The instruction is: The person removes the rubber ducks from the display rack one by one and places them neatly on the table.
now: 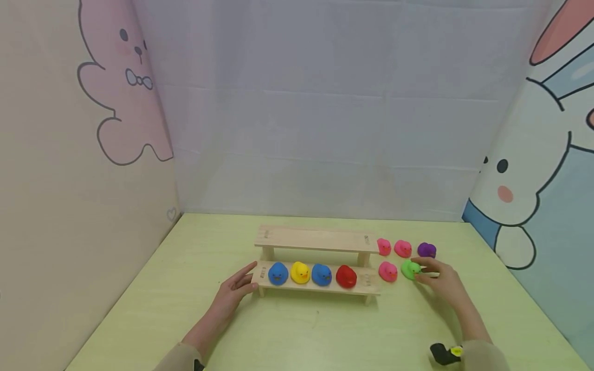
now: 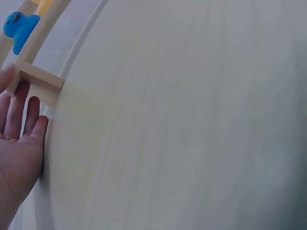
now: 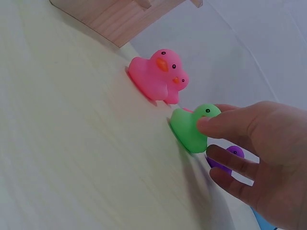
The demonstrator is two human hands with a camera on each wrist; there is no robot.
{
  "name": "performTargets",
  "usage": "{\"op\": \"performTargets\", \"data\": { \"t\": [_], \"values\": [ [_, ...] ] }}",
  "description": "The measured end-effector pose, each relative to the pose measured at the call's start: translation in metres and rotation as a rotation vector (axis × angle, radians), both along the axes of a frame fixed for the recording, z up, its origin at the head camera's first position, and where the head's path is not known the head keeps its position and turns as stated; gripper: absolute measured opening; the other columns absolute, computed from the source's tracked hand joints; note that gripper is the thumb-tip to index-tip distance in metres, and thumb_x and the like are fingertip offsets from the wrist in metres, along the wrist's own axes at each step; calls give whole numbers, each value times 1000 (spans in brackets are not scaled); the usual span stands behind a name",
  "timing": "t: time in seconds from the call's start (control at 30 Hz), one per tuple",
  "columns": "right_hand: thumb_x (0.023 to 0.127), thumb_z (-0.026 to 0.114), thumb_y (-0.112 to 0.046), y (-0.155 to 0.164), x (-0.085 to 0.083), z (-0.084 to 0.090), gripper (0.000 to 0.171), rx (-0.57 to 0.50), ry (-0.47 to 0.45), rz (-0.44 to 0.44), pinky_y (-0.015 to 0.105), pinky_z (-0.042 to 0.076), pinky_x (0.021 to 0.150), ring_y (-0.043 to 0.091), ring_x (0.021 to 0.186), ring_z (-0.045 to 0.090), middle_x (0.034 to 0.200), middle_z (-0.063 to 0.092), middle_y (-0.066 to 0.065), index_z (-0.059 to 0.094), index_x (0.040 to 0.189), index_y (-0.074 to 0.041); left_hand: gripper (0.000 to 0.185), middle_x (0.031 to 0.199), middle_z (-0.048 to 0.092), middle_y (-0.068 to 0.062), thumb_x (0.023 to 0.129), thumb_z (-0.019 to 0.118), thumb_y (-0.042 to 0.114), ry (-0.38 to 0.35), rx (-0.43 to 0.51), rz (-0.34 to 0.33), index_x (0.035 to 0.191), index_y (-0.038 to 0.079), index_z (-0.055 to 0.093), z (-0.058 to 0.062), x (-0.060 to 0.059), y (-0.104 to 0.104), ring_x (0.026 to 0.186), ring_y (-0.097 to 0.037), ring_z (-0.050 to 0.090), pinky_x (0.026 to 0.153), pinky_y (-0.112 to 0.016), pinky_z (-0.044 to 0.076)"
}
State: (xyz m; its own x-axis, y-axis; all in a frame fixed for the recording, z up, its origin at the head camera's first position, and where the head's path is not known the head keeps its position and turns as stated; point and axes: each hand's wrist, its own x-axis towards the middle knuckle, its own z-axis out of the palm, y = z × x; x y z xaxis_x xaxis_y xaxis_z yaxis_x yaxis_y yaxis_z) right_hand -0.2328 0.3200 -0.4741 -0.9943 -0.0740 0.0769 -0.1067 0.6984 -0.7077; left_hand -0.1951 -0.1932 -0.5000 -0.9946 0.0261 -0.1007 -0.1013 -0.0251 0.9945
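At the left end of the two-tier wooden rack (image 1: 315, 238), my left hand (image 1: 230, 294) holds the lower board, thumb on its front edge and fingers at the far side. Along that board sit a blue duck (image 1: 278, 274), a yellow duck (image 1: 300, 273), another blue duck (image 1: 322, 275) and a red duck (image 1: 346, 277). To the right of the rack, my right hand (image 1: 441, 283) pinches a small green rubber duck (image 3: 186, 128) between thumb and fingers. In the right wrist view the thumb covers part of the duck's front.
Beside the green duck is a pink duck (image 1: 388, 271). Behind it stand two more pink ducks, one (image 1: 402, 248) in full view and one (image 1: 384, 247) at the rack's edge, and a purple duck (image 1: 426, 250). A white cloth wall (image 1: 325, 129) rises behind the table (image 1: 287, 335).
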Motion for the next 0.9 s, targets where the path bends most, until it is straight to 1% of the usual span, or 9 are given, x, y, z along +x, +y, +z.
{"op": "performTargets", "data": {
  "t": [0.17,0.5,0.73,0.9],
  "values": [
    [88,66,-21,1,1,0,43,-7,0,12,52,47,86,39,109,54,129,54,20,56,128,-10,58,123,61,-9,82,71,16,0,2,0,136,24,51,0,0,0,118,-18,53,108,-45,26],
    [87,67,-27,3,4,2,46,-14,-46,19,50,48,84,39,111,52,129,53,19,56,128,-11,58,124,60,-9,81,71,16,0,6,1,136,24,51,0,0,1,118,-18,53,107,-45,26],
    [87,67,-25,3,3,2,45,-23,-53,16,50,48,85,38,111,52,129,53,19,56,128,-9,58,124,60,-9,82,70,15,2,8,0,136,24,51,0,-1,1,118,-18,53,107,-44,27],
    [87,67,-21,2,4,3,45,-25,-33,26,50,48,86,38,111,52,129,53,20,56,128,-8,58,124,61,-10,82,70,15,-2,-1,0,136,24,50,0,-1,0,118,-18,53,108,-45,26]
  ]
}}
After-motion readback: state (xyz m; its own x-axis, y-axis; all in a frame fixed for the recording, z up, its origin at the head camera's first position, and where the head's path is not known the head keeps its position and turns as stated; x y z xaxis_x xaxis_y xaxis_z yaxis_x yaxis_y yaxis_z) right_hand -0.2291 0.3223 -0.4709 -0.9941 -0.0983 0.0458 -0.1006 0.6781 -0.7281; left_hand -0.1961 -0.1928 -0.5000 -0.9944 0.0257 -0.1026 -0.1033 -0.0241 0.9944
